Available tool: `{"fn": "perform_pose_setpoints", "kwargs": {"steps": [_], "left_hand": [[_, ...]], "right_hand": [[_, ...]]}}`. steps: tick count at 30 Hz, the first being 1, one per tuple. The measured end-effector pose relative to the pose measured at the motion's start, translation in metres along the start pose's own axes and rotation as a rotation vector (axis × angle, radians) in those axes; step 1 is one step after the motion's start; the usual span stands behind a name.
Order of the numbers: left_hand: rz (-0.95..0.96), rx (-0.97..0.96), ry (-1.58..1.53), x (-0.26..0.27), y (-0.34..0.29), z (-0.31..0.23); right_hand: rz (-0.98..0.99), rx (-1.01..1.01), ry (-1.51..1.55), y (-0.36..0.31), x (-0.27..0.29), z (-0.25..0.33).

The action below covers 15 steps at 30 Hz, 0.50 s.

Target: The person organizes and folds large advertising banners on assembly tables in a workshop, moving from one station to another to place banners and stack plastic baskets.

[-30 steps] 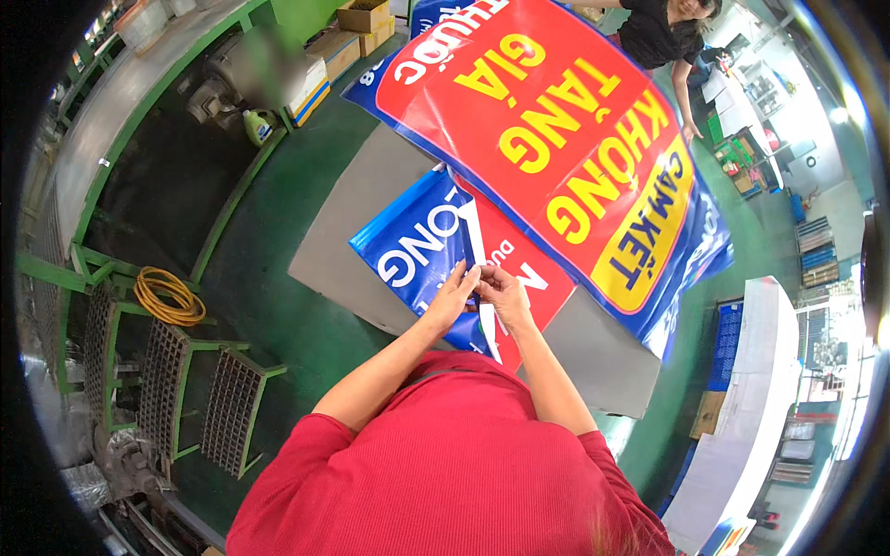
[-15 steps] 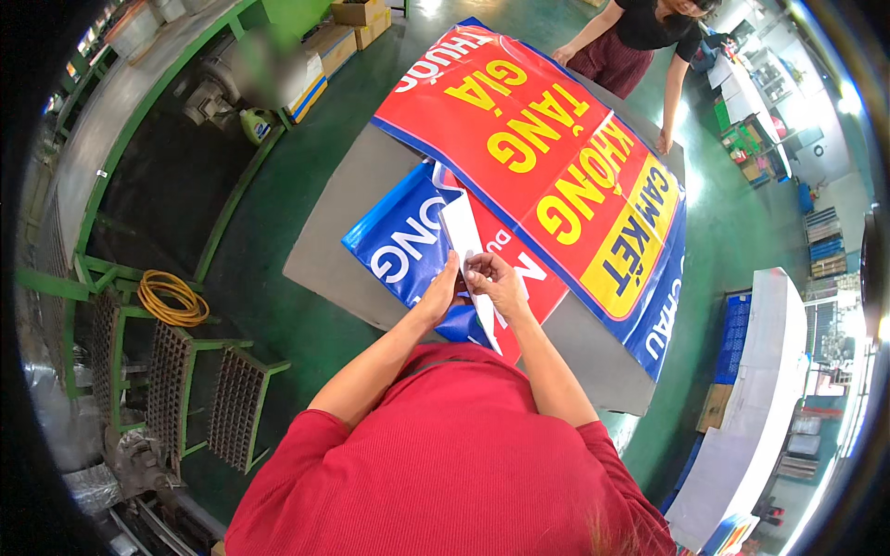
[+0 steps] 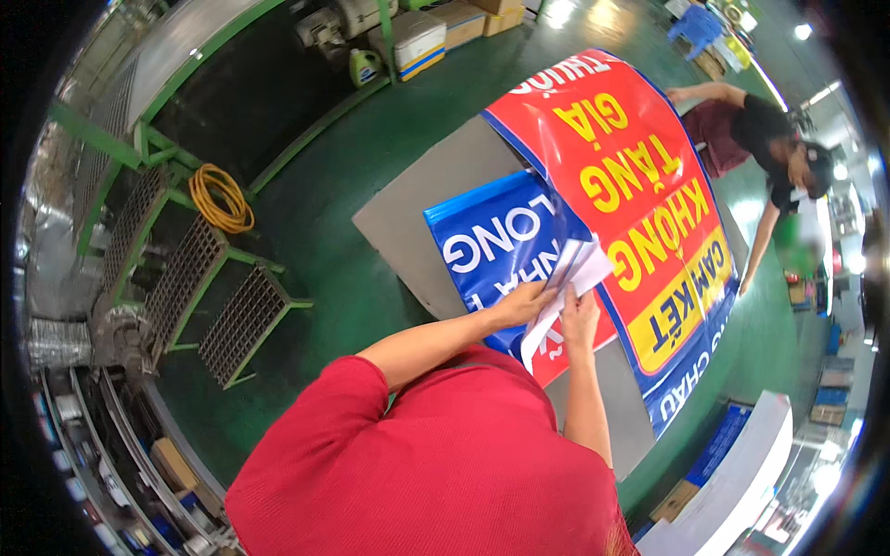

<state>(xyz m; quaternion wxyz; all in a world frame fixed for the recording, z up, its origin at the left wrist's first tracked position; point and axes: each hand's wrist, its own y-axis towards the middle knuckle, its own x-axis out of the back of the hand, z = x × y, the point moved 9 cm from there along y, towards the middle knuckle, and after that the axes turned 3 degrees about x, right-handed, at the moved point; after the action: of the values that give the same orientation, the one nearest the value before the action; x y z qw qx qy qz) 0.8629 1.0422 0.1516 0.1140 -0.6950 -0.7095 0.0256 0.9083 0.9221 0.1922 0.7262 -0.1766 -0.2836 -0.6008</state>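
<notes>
Over the near side of the table (image 3: 399,222), the white flap (image 3: 589,264) now rises bunched and pleated from between our hands; half a second ago it was a narrower strip along the smaller banner (image 3: 501,241). We judge that the work has gone from pinching at a fold to handling a gathered piece. Our left hand (image 3: 524,304) is closed on the flap's lower part, and our right hand (image 3: 580,320) pinches it from the other side; whether it is the banner's own back or a separate sheet, we cannot tell. The smaller banner lies on the table, partly under the large red banner (image 3: 640,176). Our co-worker (image 3: 718,144) now bends lower at the table's far side.

As for containers, beyond the table's far left we see cardboard boxes (image 3: 464,23), a striped white box (image 3: 417,46) and a pale green bottle (image 3: 364,67). We cannot see what any of them holds.
</notes>
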Motion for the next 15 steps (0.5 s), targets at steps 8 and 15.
{"fn": "perform_pose_setpoints", "kwargs": {"steps": [8, 15], "left_hand": [[-1.503, 0.075, 0.020, 0.433, -0.172, -0.012], [-1.964, 0.251, 0.500, 0.800, -0.650, -0.095]], "right_hand": [[-0.017, -0.212, -0.255, 0.119, 0.073, -0.073], [0.074, -0.254, -0.295, 0.137, -0.053, -0.066]]}}
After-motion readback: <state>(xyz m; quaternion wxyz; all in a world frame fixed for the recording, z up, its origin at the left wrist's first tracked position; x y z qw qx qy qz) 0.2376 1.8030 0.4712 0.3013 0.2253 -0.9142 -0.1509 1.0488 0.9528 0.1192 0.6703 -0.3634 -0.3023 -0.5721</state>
